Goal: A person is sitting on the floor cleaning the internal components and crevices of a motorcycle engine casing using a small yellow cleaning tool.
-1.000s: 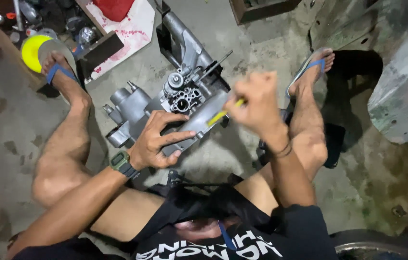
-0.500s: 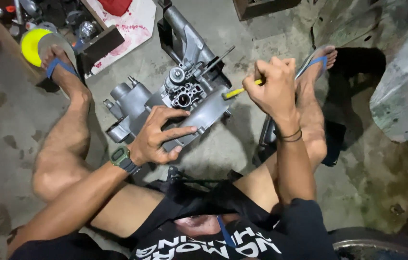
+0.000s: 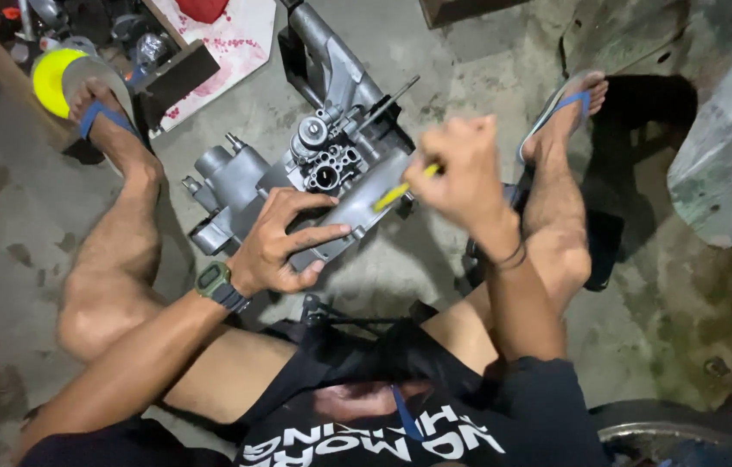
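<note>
Item: grey metal engine casing (image 3: 297, 190), lying on the concrete floor (image 3: 3, 225) between the seated person's spread legs; all places below are given from this casing.

- Left hand (image 3: 284, 242): pressing down on the casing's near edge, fingers spread flat over the metal, steadying it. An olive wristwatch (image 3: 213, 281) is showing on that wrist, just nearer the body.
- Right hand (image 3: 461, 169): clenched in a fist round a yellow-handled tool (image 3: 401, 188), its tip now touching the casing's right side. Half a second ago the fist was riding higher and further right, with the tool clear of the metal; it is now coming down and in, which reads as a scraping or prying stroke under way on that edge.
- Beyond the casing's far end: a second grey housing (image 3: 331, 60), reaching away.
- Far left of the casing: a yellow disc (image 3: 50, 82) beside the blue-strapped sandal (image 3: 94, 108).
</note>
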